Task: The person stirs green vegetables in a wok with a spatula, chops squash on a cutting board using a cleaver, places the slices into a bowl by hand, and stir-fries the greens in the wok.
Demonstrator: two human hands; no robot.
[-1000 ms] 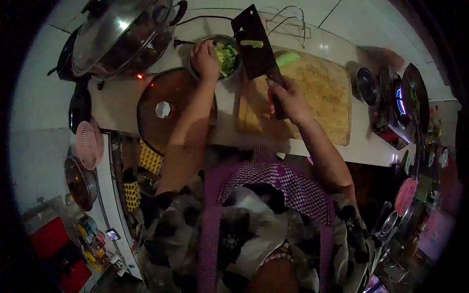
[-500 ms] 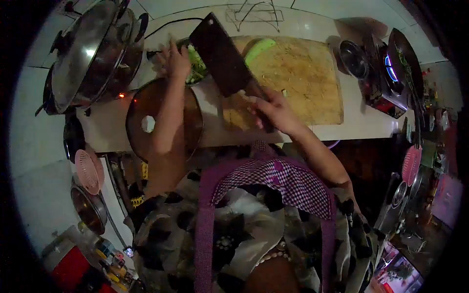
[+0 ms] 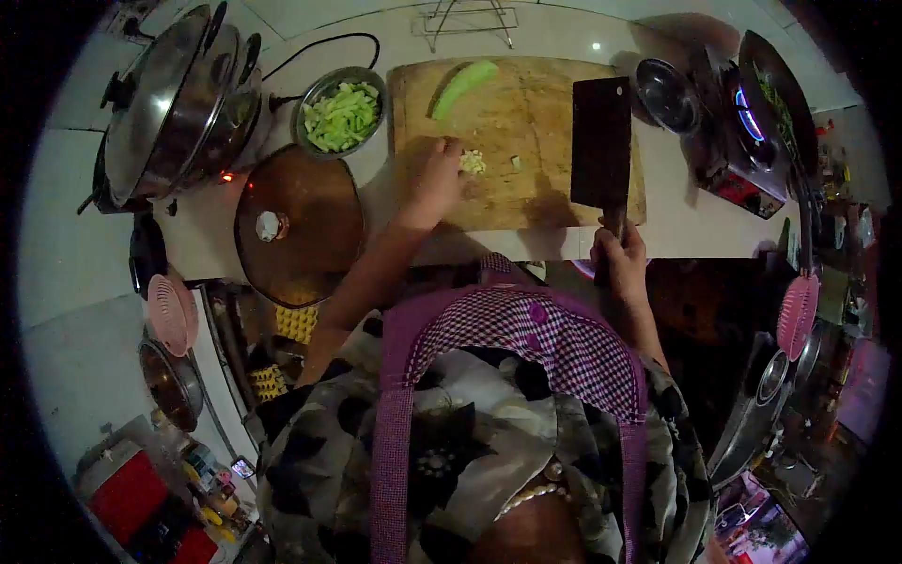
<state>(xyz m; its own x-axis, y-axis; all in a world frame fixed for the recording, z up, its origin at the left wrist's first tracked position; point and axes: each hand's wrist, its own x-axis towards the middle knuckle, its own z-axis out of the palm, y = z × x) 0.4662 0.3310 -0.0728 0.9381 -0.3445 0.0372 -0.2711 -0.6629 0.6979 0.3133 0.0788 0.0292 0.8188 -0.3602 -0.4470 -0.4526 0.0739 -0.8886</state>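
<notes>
My right hand (image 3: 621,256) grips the handle of a dark cleaver (image 3: 600,141), its broad blade raised over the right part of the wooden cutting board (image 3: 564,94). On the board's left part rests my left hand (image 3: 437,180), fingers curled together. Its fingertips are at a small heap of chopped pale pieces (image 3: 473,162), which look like garlic; whether any are between the fingers is hidden. One separate pale piece (image 3: 516,163) lies to the right. A length of peeled green vegetable (image 3: 462,87) sits near the board's far edge. Cut green pieces fill a metal bowl (image 3: 299,127) left of the board.
A round brown lid (image 3: 315,202) with a pale knob lies at the counter's left. Stacked lidded pots (image 3: 155,113) stand behind it. At the right are a dark bowl (image 3: 668,96), a lit gas burner (image 3: 749,115) and a wok (image 3: 766,61) with greens. A wire rack (image 3: 470,21) stands at the back.
My left hand has moved from the bowl of green pieces to the pale heap on the board, and its fingers have curled. The cleaver has swung right with my right hand.
</notes>
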